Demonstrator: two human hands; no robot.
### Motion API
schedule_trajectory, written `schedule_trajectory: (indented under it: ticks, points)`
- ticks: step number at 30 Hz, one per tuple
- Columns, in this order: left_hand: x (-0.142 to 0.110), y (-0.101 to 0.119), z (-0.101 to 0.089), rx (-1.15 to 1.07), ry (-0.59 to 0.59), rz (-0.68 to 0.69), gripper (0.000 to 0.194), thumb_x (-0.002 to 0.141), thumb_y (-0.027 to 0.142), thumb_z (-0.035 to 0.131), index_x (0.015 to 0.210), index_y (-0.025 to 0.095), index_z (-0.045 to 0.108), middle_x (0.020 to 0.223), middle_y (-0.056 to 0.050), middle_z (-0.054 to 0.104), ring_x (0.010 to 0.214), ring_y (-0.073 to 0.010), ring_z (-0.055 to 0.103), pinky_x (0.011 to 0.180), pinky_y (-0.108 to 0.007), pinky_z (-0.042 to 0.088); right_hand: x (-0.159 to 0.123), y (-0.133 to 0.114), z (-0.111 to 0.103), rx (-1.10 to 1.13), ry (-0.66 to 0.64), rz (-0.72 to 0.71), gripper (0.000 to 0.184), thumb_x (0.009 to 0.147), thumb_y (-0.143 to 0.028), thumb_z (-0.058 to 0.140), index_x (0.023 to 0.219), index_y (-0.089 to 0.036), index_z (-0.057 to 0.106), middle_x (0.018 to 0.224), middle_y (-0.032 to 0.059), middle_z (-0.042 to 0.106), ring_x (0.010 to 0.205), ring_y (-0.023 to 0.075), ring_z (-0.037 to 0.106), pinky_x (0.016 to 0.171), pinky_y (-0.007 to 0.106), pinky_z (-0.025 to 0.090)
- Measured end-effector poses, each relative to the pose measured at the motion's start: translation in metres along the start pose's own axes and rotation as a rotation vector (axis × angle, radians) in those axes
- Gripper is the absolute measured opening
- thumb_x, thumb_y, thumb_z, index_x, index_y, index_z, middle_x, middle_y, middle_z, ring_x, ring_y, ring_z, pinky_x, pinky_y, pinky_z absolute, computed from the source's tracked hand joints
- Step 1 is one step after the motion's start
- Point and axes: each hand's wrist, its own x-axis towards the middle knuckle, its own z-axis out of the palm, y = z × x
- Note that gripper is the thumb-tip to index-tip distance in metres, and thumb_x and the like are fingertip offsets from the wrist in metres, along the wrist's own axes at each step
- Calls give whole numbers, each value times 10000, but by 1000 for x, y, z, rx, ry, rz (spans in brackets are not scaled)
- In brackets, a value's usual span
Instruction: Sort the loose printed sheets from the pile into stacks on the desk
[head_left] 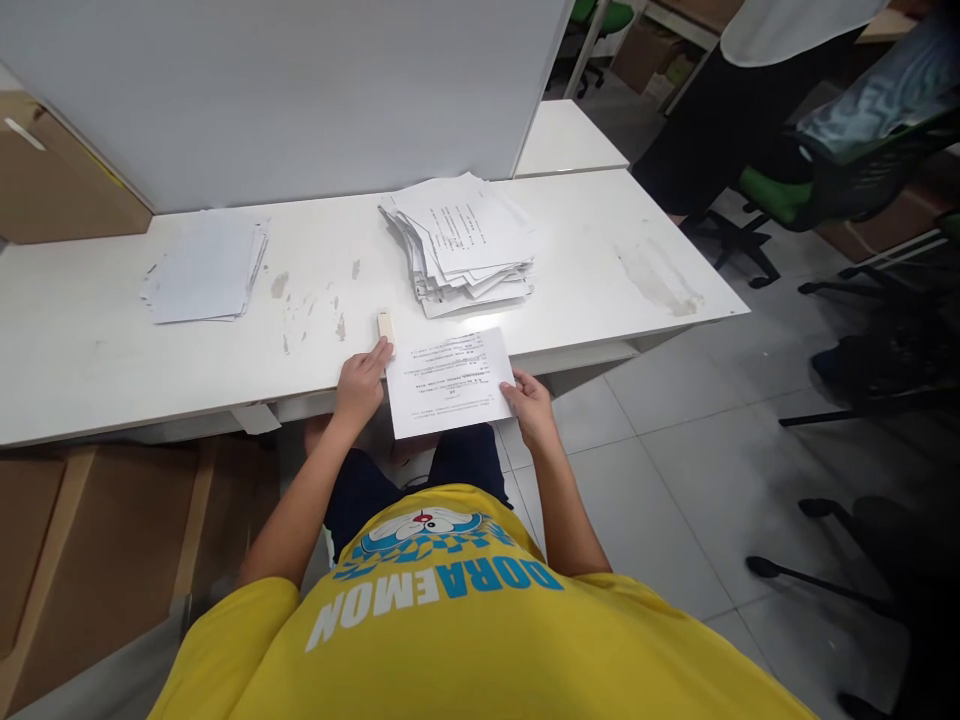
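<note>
A printed sheet of paper (448, 385) lies over the desk's front edge, tilted towards me. My right hand (531, 405) pinches its right edge, thumb on top. My left hand (361, 385) is at the sheet's left edge, its fingers closed at the near end of a small cream-coloured oblong object (385, 326); the rest of their grip is hidden. Beyond the sheet stands a thick, uneven stack of printed papers (469, 235). A thinner pile of papers (206, 268), blank side up, lies at the left.
The white desk (585, 250) has a grey partition (300, 100) along its back. A cardboard box (67, 175) stands at the left end, and more cardboard (127, 560) is below. At the right are a person (742, 110) and a green-seated chair (780, 195).
</note>
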Motion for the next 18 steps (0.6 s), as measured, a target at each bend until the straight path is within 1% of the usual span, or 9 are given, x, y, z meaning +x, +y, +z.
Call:
schedule_trajectory:
  ticks: [3,5,8,10,11,13,14,16,18]
  points:
    - [1,0,0,-19,20,-15,590,852,57,352,1386,198,557,1446,-56,532,997,-267,621,882,-445,486,-1,-7,-2,-53,-20,-43,443,683,-417,699,1047,-164,680,899,82,761,841,259,709,800,416,554]
    - [2,0,-1,-47,52,-23,589,854,60,351,1382,214,560,1438,-45,544,1022,-257,632,897,-432,493,-2,-14,-9,-84,-10,-91,387,688,-406,702,992,-166,698,886,80,757,814,254,705,771,412,557]
    - [3,1,-3,-108,109,-23,587,864,63,341,1391,221,546,1442,-38,547,1124,-234,628,943,-401,492,5,-32,-26,0,143,-250,348,692,-393,720,965,-179,693,919,70,744,853,242,700,788,407,567]
    - [4,2,-5,-149,123,-10,578,873,72,343,1398,218,536,1445,-47,546,1195,-225,607,973,-389,485,18,-48,-34,132,267,-410,336,711,-386,717,980,-191,668,977,60,727,960,233,688,859,399,565]
    - [4,2,-5,-162,121,-5,574,876,78,348,1400,219,534,1446,-52,545,1216,-224,598,981,-388,482,29,-57,-35,191,300,-479,318,729,-382,706,982,-198,652,1006,55,714,1015,226,676,893,392,560]
    - [4,2,-6,-174,114,-2,569,876,85,357,1399,222,534,1446,-59,545,1226,-224,596,985,-389,481,56,-74,-28,280,311,-556,256,766,-372,672,955,-208,617,1027,43,685,1071,209,658,921,372,560]
    - [4,2,-6,-178,112,-1,568,874,85,361,1397,223,536,1446,-61,545,1227,-224,596,984,-390,481,72,-81,-21,311,294,-556,224,784,-368,652,935,-212,597,1023,38,671,1069,201,656,914,364,568]
    - [4,2,-7,-186,116,-3,567,869,82,366,1388,221,543,1445,-62,546,1232,-221,594,984,-388,483,107,-93,2,387,309,-534,167,809,-345,616,893,-217,549,971,25,650,1032,179,661,888,342,582]
    - [5,3,-7,-197,131,-13,559,865,79,373,1375,216,555,1436,-63,555,1229,-216,597,990,-385,484,140,-101,31,462,326,-463,112,815,-282,589,841,-216,503,901,12,633,976,158,665,868,314,588]
